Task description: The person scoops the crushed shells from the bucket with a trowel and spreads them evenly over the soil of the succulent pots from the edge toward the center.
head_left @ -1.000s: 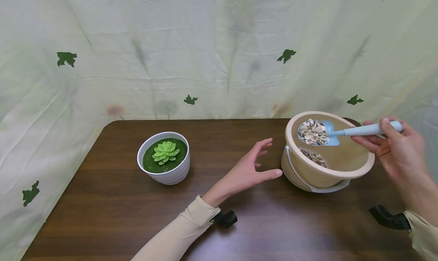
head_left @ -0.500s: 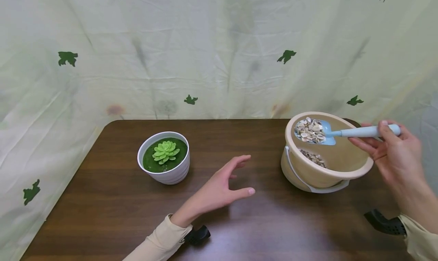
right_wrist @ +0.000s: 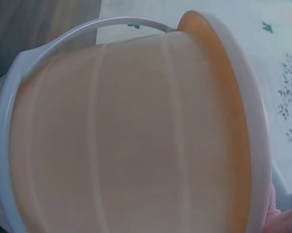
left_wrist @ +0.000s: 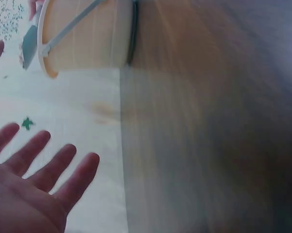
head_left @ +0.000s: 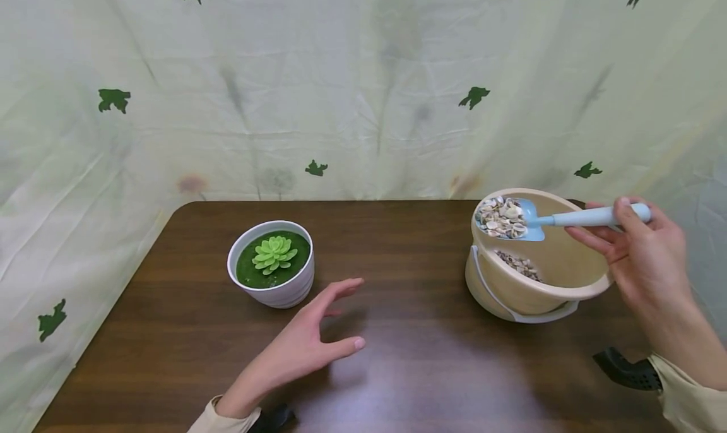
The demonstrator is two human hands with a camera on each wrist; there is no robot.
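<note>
My right hand (head_left: 647, 250) grips the pale handle of a light blue scoop (head_left: 591, 217) heaped with small seashells (head_left: 501, 218). The scoop is held level above the cream bucket (head_left: 511, 294), its blade over the bucket's left rim. More shells (head_left: 519, 266) lie at the bottom of the bucket. My left hand (head_left: 295, 344) hovers over the table with thumb and fingers spread, holding nothing, just right of and nearer than the potted succulent (head_left: 274, 254). In the left wrist view, the fingers (left_wrist: 80, 182) are extended, with the bucket (left_wrist: 87, 39) beyond them.
A dark brown wooden table (head_left: 397, 256) bears the bucket and the white ribbed pot (head_left: 286, 291). The bucket's white carrying handle (head_left: 545, 317) hangs down its front. A pale curtain (head_left: 341, 92) with green leaf shapes stands behind the table.
My left hand has drawn away from the bucket, moving left and toward me. The right hand has carried the loaded scoop slightly left, from over the bucket's inside to its left rim.
</note>
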